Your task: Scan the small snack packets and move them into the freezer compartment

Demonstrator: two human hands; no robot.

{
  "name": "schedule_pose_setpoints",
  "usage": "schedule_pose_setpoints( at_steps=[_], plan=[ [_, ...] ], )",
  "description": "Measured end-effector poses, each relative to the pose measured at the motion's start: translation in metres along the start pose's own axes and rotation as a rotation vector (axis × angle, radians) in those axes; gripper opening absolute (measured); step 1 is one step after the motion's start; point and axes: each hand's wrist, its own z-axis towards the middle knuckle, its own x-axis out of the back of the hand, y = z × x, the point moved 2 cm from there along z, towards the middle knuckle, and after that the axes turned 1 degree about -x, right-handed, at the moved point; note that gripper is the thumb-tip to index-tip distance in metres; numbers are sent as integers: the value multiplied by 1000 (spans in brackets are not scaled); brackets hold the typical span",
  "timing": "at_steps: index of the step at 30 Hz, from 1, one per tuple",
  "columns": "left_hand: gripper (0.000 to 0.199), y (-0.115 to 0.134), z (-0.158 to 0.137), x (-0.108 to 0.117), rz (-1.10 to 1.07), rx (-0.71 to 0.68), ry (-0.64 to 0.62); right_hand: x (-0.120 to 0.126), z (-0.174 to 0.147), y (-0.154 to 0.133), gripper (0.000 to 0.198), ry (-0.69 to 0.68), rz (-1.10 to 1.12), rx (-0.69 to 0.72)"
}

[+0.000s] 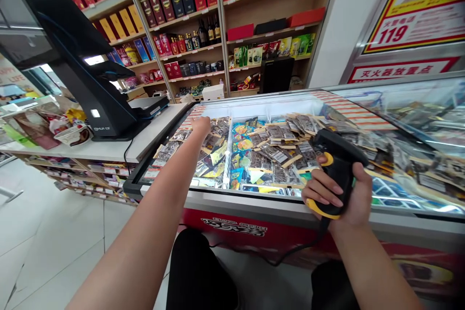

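Note:
My right hand (332, 193) is wrapped round a black and yellow barcode scanner (337, 160), which it holds up over the front edge of a chest freezer (232, 193). A cable hangs from the scanner's handle. My left arm stretches forward, and my left hand (201, 125) is over the freezer's left part, close to the packets there. Its fingers are mostly hidden behind the back of the hand, so I cannot make out what they touch. Dark packaged ice creams (279, 147) lie heaped in the middle section, with blue packets (240, 143) beside the white wire divider (227, 164).
A black checkout terminal (90, 68) stands on the white counter (145, 131) at left. Shelves (181, 19) of boxes and bottles line the back. The scanner cable (290, 252) droops before the freezer's red front. A fire notice (417, 14) hangs at right.

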Motion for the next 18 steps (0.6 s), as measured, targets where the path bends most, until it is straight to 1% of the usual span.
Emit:
schedule_pose_setpoints(
  at_steps=[2, 4, 6, 11, 13, 14, 15, 16, 17, 18],
  plan=[
    [52, -2, -4, 1, 4, -22, 12, 0, 0, 0, 38, 9, 30, 1],
    [58, -2, -7, 1, 3, -50, 16, 0, 0, 0, 38, 10, 42, 1],
    [58, -2, -10, -1, 4, -72, 18, 1, 0, 1, 36, -6, 53, 0],
    [39, 3, -15, 0, -12, -108, 60, 4, 1, 2, 34, -74, 173, -36],
    [36, 6, -18, 5, -50, -104, 142, 6, 2, 2, 34, -78, 209, -52],
    [34, 8, -21, 8, -120, -96, 204, 6, 2, 2, 34, -80, 218, -58],
    [32, 11, -25, 12, -243, -90, 270, 6, 2, 2, 33, -80, 223, -63],
    [29, 16, -31, 14, -424, -89, 323, 7, 2, 2, 33, -81, 224, -68],
    [25, 21, -38, 15, -653, -92, 356, 7, 3, 2, 33, -81, 222, -75],
    [23, 27, -46, 14, -910, -107, 347, 7, 3, 2, 33, -80, 218, -82]
  ],
)
